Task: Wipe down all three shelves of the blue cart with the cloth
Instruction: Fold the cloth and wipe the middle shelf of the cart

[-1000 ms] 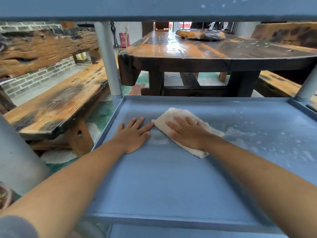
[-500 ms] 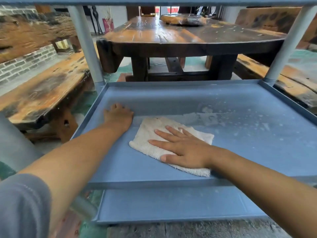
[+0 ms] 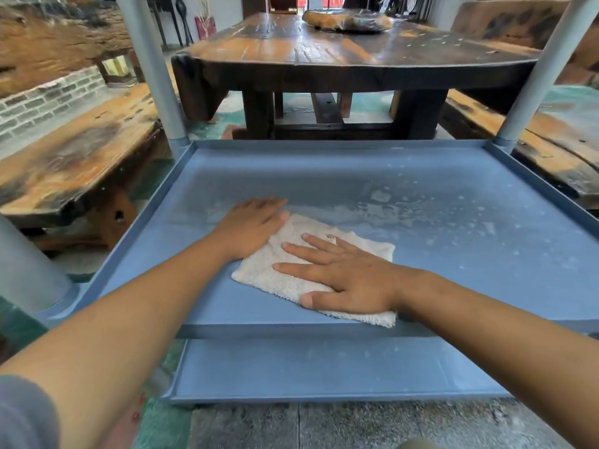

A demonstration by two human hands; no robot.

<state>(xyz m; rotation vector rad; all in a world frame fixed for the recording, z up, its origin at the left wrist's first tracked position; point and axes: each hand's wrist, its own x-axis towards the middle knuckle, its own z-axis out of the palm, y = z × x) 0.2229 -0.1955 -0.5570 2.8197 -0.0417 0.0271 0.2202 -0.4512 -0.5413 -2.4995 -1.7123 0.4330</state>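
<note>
The cloth (image 3: 311,270), a pale, nubbly terry rectangle, lies on the middle shelf (image 3: 453,254) of the blue cart, its near edge just at the shelf's raised front lip. The right hand (image 3: 343,277) lies flat on it, fingers spread, pressing rather than grasping. The left hand (image 3: 249,228) rests open, palm down, on the shelf, its fingertips touching the cloth's far left corner. The shelf is a smooth, shallow tray with low walls all round; white specks and smears cover its right half, which is open. Grey round posts (image 3: 152,69) stand at the far corners. The bottom shelf (image 3: 324,371) shows below. A dark wooden table (image 3: 324,59) and rough plank benches (image 3: 74,157) stand beyond
</note>
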